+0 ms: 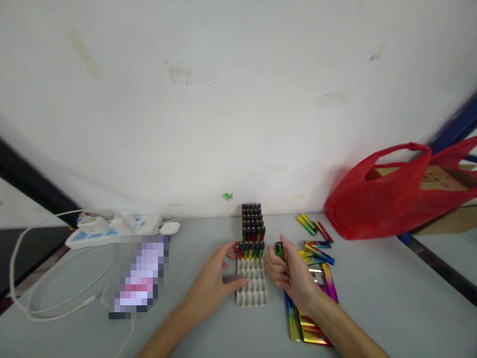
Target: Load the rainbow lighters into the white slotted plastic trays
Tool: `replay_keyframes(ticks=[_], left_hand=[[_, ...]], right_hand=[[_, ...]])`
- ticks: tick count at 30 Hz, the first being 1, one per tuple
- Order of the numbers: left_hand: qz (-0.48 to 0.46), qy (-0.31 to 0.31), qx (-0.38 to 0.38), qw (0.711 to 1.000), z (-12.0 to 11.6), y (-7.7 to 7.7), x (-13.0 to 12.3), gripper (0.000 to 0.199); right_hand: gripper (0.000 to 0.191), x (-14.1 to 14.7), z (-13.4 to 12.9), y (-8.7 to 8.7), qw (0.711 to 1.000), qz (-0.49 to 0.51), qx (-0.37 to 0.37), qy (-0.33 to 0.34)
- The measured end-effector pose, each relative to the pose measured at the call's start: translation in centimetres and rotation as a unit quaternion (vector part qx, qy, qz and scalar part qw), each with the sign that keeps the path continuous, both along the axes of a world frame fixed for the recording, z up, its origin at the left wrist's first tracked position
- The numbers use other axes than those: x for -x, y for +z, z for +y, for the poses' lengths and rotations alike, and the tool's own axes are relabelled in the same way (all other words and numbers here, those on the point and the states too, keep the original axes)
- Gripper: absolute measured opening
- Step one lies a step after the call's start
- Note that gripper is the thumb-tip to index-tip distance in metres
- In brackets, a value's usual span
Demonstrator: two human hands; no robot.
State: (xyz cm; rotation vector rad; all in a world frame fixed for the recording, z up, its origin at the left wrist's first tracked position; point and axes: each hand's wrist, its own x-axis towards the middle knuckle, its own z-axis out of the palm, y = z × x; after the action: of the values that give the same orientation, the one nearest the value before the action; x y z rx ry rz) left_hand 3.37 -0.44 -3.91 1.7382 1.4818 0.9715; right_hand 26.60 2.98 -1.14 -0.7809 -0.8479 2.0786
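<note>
A pale moulded tray (252, 298) lies in front of me, its near cups bare. One row of black-topped lighters (251, 249) stands upright in its far end. Just behind is a dense block of more black-topped lighters (252, 221). My left hand (218, 273) is at the tray's left side, fingers apart, fingertips by the leftmost lighter of the front row and thumb over the tray's edge. To the right of the tray, my right hand (288, 273) is closed around a green lighter (279, 250) with a dark top, thumb close to that top.
Shiny multicoloured metallic pieces (294, 323) lie under and beside my right forearm, with several loose ones (306, 223) farther back. A red plastic bag (376, 209) holds a cardboard box at right. On the left are a power strip (149, 223), white cables and a pixelated phone (139, 278).
</note>
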Motion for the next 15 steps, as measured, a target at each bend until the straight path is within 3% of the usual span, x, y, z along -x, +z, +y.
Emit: replay_keyframes(ticks=[5, 15], left_hand=[[-0.003, 0.006, -0.014, 1.000, 0.3, -0.6, 0.2, 0.075], [-0.005, -0.003, -0.020, 1.000, 0.3, -0.6, 0.2, 0.073]], right_hand=[[0.067, 1.0, -1.1, 0.1, 0.999, -0.017, 0.002, 0.046], [0.062, 1.9, -2.7, 0.1, 0.998, -0.061, 0.002, 0.027]])
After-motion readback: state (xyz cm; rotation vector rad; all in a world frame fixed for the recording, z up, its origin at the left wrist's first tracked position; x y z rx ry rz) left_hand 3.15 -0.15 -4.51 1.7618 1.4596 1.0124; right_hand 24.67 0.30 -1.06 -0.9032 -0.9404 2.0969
